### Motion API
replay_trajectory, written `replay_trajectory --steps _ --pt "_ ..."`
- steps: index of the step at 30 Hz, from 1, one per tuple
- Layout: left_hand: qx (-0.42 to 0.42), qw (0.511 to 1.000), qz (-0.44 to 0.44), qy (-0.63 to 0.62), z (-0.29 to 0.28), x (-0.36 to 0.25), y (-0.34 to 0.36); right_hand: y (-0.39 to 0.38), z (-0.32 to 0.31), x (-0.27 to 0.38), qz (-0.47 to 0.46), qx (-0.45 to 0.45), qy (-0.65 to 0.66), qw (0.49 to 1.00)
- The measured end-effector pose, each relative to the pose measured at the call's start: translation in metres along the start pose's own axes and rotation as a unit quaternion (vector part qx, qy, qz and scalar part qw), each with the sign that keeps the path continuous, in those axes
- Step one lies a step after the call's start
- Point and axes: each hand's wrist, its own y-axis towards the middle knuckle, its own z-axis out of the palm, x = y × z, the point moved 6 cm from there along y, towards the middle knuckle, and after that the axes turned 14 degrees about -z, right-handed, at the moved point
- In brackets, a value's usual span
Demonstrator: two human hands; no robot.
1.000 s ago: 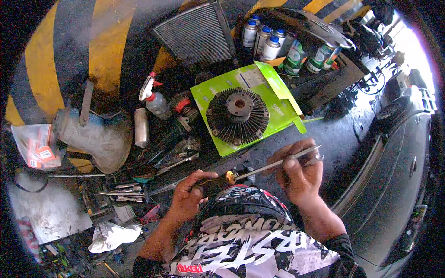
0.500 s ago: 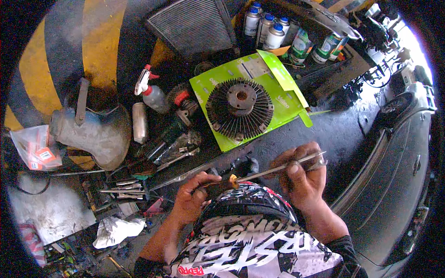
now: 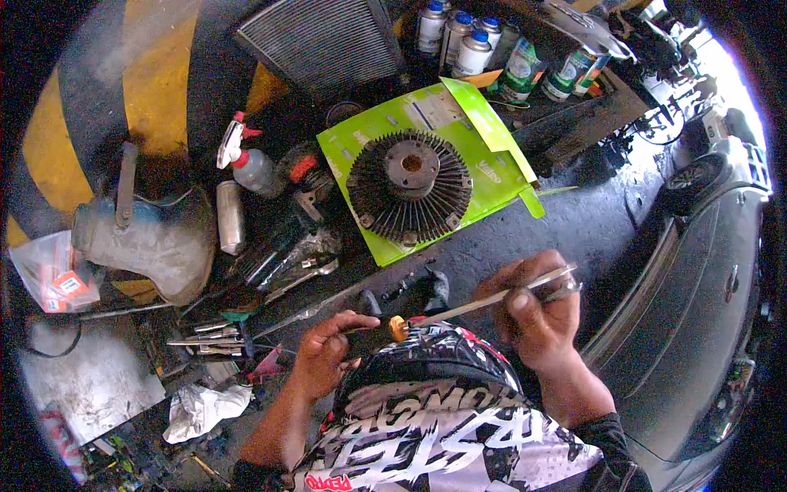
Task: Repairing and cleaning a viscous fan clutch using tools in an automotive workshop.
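one head-worn fisheye view looks steeply down from close above the hands (image 3: 426,344), facing a cluttered floor (image 3: 574,221); edges bend toward the dark rim.

fan clutch (image 3: 408,190) on green box (image 3: 361,152) | spray bottle (image 3: 250,164) | 4 cans (image 3: 459,37)

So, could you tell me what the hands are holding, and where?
The right hand grips a thin metal rod near its upper end; the left hand pinches a small dark part.

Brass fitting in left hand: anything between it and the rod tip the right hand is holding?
Nothing visible. The thin metal rod, held in the right hand, runs unobstructed to the small brass fitting pinched in the left hand; its tip appears to meet the fitting.
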Motion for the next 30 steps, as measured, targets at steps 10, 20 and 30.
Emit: replay_trajectory --steps 10,20,30 --pt "-0.099 0.951 0.200 0.214 0.015 -0.039 -0.007 -0.016 -0.010 -0.012 0.019 0.030 -0.012 0.999" --pt "-0.018 0.980 0.103 0.168 0.028 -0.048 0.005 -0.018 -0.021 -0.013 -0.032 0.043 0.028 0.998" --pt "0.064 0.989 0.002 0.131 0.057 -0.049 0.016 -0.015 -0.033 -0.024 -0.039 -0.026 0.044 0.998"
